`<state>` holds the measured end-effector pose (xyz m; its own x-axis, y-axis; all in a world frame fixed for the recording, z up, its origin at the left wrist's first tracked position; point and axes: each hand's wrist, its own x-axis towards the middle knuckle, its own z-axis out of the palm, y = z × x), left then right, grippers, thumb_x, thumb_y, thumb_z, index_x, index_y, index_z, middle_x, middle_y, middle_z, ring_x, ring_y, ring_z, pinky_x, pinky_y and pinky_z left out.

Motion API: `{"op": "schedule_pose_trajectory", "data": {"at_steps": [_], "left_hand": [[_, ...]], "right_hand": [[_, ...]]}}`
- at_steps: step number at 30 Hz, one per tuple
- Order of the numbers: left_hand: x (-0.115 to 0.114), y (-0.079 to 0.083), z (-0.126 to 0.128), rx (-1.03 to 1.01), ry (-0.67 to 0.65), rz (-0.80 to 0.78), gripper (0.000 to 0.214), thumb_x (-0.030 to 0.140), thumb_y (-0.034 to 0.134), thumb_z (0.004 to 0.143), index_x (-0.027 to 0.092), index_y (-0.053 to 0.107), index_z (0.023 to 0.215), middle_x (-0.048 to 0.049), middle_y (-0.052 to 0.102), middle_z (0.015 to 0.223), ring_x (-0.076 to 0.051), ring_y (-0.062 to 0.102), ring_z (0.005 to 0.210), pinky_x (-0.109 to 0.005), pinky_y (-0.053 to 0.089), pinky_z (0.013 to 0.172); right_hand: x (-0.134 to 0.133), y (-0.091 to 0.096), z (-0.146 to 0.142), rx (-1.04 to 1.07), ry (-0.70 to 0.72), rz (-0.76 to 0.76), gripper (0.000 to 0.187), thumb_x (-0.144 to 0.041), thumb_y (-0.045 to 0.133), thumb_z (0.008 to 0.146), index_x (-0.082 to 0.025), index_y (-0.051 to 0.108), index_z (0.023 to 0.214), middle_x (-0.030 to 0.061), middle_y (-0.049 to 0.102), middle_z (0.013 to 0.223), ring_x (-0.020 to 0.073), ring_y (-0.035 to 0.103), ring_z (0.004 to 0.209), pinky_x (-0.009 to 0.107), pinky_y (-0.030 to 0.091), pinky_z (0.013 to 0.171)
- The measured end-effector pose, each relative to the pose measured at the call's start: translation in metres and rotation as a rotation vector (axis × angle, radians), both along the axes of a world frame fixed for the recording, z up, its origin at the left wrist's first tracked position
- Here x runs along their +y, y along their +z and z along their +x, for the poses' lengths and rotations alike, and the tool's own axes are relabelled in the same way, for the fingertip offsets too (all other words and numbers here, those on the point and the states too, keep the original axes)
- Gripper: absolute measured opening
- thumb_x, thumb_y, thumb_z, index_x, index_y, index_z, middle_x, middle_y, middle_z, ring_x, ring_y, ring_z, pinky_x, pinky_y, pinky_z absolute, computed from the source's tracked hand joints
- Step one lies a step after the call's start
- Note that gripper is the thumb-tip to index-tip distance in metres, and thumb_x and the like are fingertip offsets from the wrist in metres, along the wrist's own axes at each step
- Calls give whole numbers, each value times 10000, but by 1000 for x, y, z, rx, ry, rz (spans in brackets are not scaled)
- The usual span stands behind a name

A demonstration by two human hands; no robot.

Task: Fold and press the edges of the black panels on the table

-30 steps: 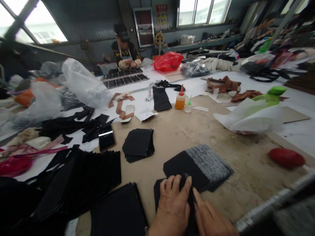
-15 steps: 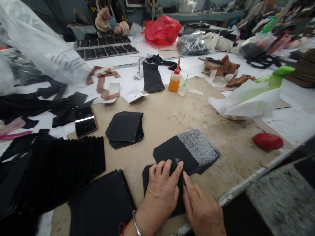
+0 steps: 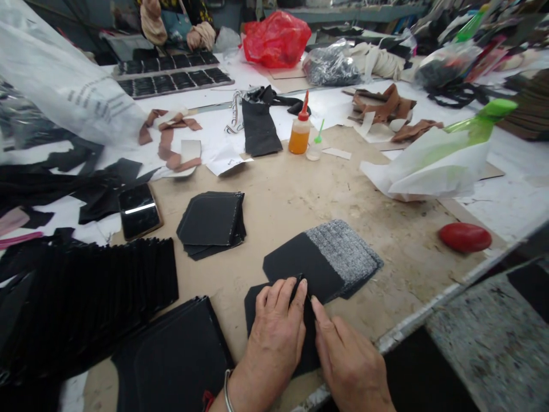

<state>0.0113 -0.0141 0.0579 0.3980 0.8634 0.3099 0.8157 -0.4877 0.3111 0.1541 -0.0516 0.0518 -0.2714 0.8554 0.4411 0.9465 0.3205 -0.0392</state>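
A black leather-like piece (image 3: 254, 294) lies at the front of the work surface under both hands. My left hand (image 3: 278, 326) presses on it from above, fingers close together and bent, holding it down near its folded edge. My right hand (image 3: 345, 355) is closed at that edge, thumb and fingertips pinching it; anything small inside the grip is hidden. Just beyond my fingers rests a stack of black pieces with grey speckled ends (image 3: 343, 252). Another small stack of black pieces (image 3: 210, 220) sits farther left.
Larger black panels (image 3: 171, 355) and a long row of black pieces (image 3: 115, 286) fill the left. A phone (image 3: 139, 212), an orange glue bottle (image 3: 299, 134), a red oval object (image 3: 465, 237) and a plastic bag (image 3: 429, 166) surround the brown board (image 3: 309, 194). Someone's sleeved arms show at the back.
The whole view has shifted slightly, so things sit a little farther left and higher. My left fingers have drawn closer together along the edge; my right hand stays beside them.
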Motion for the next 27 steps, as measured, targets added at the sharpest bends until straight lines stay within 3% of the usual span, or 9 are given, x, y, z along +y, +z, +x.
{"op": "schedule_pose_trajectory", "data": {"at_steps": [7,27], "left_hand": [[-1,-1,-1,27,-21,11,409,97,405,840,102,484,1241,-111,567,1204,-222,462,1125,-381,386,933],[-1,-6,-6,-1,-57,55,421,94,466,836,101,435,1255,-135,550,1211,-227,478,1127,-395,448,926]], "right_hand": [[5,8,-5,49,-8,24,301,-160,374,927,-101,626,1080,-2,533,578,99,483,501,254,345,530],[4,4,-6,91,-27,33,274,-139,415,907,-112,625,1081,-8,523,584,102,471,506,261,324,539]]}}
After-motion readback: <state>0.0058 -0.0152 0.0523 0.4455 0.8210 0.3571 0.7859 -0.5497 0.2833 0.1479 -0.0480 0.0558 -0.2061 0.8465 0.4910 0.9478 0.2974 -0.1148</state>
